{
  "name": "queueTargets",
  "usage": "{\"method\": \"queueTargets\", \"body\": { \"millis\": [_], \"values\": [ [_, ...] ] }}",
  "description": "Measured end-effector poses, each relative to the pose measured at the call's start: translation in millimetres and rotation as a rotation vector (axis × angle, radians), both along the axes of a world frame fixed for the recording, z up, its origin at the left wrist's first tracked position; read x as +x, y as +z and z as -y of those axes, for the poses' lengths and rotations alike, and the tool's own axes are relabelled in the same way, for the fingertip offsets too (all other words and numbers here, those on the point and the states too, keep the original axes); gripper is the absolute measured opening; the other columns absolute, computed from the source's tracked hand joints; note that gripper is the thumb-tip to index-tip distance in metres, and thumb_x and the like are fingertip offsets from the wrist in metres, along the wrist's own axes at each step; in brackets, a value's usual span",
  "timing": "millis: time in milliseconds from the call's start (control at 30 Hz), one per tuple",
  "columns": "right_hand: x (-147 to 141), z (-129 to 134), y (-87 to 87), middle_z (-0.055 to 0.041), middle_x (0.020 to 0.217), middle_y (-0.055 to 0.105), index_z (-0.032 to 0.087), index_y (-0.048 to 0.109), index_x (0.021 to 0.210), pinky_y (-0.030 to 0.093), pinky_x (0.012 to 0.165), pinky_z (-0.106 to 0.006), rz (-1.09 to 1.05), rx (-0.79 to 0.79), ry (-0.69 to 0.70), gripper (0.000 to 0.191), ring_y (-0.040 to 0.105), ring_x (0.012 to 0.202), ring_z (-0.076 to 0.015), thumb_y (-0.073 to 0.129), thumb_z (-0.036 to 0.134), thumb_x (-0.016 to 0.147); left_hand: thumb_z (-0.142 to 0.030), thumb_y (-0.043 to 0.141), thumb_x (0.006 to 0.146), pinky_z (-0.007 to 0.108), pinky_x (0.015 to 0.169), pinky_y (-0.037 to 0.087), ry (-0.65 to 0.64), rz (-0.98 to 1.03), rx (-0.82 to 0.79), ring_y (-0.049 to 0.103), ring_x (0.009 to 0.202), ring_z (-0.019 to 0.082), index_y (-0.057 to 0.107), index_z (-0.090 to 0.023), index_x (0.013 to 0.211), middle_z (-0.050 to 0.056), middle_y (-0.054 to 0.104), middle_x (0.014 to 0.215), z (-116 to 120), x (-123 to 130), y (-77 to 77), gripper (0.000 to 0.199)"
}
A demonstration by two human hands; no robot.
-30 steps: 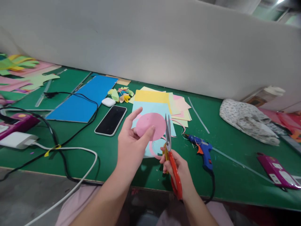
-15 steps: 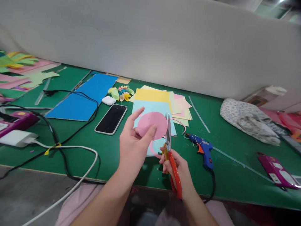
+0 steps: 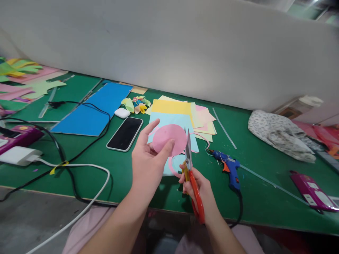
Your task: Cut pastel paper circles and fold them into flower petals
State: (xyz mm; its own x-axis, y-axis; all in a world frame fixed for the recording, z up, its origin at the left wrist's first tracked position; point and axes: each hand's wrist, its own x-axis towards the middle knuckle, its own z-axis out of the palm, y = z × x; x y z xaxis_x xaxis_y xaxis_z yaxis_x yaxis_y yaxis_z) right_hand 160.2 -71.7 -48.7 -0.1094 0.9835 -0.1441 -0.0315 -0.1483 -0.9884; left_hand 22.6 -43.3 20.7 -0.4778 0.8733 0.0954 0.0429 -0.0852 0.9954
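Observation:
My left hand (image 3: 149, 155) pinches a round piece of pink paper (image 3: 169, 137), thumb on top and index finger stretched out beyond its far edge. In my right hand (image 3: 197, 185) is a pair of scissors (image 3: 194, 190) with red and yellow handles. Their slightly parted blades point away from me, right beside the circle's right edge. Beneath the hands lies a thin curved pink paper offcut (image 3: 173, 169), resting over a light blue sheet (image 3: 169, 120). Farther back, a yellow sheet (image 3: 171, 106) and several pastel sheets form a loose stack.
A blue glue gun (image 3: 229, 167) with a clear glue stick lies to the right. On the left are a phone (image 3: 125, 134), a white earbud case (image 3: 122, 113), small paper flowers (image 3: 136, 104), a blue board (image 3: 92, 109) and tangled cables. A patterned cloth (image 3: 280, 135) sits far right.
My left hand has shifted slightly left with the pink circle. The scissors have also moved a little left, and their blades stand a bit farther apart.

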Motion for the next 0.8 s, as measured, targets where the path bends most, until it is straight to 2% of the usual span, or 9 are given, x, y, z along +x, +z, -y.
{"method": "queueTargets", "body": {
  "millis": [233,500,800],
  "values": [
    [0,1,-3.0,0.0012,0.068,0.056,0.016,0.065,0.101,0.043,0.05,-0.023,-0.007,0.008,-0.005,0.049,0.048,0.054,-0.0098,0.073,0.05,0.067,-0.027,0.073,0.072,0.016,0.045,0.039,0.006,0.015,-0.004,0.041,0.047,0.006,0.056,-0.025,0.127,-0.007,0.051,0.056,0,3,2.6,0.058],
    [0,1,-8.7,0.0014,0.071,0.058,0.019,0.066,0.101,0.052,0.061,-0.029,-0.052,0.032,-0.017,0.048,0.045,0.048,-0.0079,0.073,0.054,0.069,-0.031,0.07,0.075,0.018,0.044,0.038,-0.022,-0.033,-0.002,0.038,0.044,0.007,0.054,-0.025,0.129,-0.008,0.045,0.053,2,2,-0.1,0.057],
    [2,2,-14.6,0.0012,0.071,0.058,0.019,0.066,0.102,0.052,0.059,-0.028,-0.056,0.046,-0.003,0.045,0.046,0.049,-0.0079,0.072,0.052,0.072,-0.029,0.07,0.073,0.017,0.046,0.04,0.015,-0.012,-0.015,0.041,0.047,0.007,0.054,-0.024,0.129,-0.007,0.05,0.056,1,2,1.3,0.058]
  ]
}}
